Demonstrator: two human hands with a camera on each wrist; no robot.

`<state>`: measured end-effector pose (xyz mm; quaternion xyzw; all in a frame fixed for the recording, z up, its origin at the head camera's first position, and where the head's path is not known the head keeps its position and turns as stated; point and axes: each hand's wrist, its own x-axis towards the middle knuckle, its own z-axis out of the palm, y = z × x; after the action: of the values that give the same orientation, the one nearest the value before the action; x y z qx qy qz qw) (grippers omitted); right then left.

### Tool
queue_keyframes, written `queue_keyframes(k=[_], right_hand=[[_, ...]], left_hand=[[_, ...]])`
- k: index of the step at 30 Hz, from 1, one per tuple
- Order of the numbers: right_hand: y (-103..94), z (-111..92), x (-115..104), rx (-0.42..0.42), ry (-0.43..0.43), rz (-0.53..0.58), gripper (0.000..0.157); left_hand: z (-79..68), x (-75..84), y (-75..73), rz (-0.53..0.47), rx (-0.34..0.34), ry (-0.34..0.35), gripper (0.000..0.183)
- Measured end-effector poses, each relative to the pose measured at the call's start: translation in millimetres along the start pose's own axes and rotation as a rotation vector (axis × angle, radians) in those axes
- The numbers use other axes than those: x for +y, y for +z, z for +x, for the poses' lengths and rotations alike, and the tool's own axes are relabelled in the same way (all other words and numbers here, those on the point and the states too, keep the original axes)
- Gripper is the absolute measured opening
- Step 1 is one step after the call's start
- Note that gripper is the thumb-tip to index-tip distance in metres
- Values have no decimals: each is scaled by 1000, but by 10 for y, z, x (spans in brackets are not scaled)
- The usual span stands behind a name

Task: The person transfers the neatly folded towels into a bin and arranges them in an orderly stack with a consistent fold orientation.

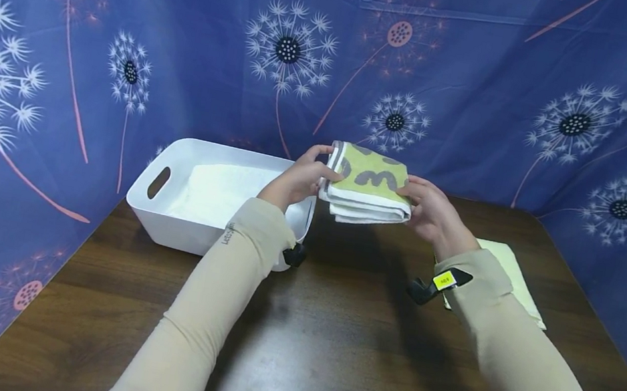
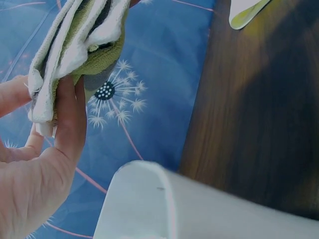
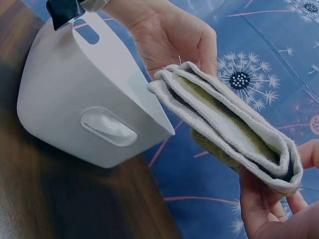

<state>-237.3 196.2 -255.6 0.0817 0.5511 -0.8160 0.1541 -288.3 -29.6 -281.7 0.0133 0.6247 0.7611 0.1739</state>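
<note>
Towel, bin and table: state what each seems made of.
Towel: probably cotton terry, soft and matte, as its surface looks fuzzy.
Bin: likely moulded plastic, smooth with a faint sheen, as it looks thin and seamless.
Table: wood or laminate, fairly glossy; grain and glare show, but which remains unclear.

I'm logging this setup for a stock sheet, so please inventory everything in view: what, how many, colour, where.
Table: one, brown, beneath everything.
Backdrop: one, blue with white and pink flower prints, behind and beside the table.
Bin: one, white, on the table's left side; contents unclear.
Folded cloth: one, yellow-green, grey and white, held up at the bin's right.
Pale item: one, light yellow, on the table's right side, partly hidden.
Wrist devices: two, black, one per wrist.
Sleeves: two, beige, on both arms.
Left fingers: one hand's, gripping the cloth's left end.
Right fingers: one hand's, gripping its right end.
</note>
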Motion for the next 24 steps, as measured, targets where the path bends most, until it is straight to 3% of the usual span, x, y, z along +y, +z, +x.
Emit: queue_keyframes(k=[13, 24], right_hand=[[207, 72, 25, 70, 11, -12, 27], [299, 109, 76, 39, 5, -18, 23]], left_hand=[[-43, 120, -152, 27, -9, 1, 65], [-62, 170, -276, 49, -22, -9, 68]])
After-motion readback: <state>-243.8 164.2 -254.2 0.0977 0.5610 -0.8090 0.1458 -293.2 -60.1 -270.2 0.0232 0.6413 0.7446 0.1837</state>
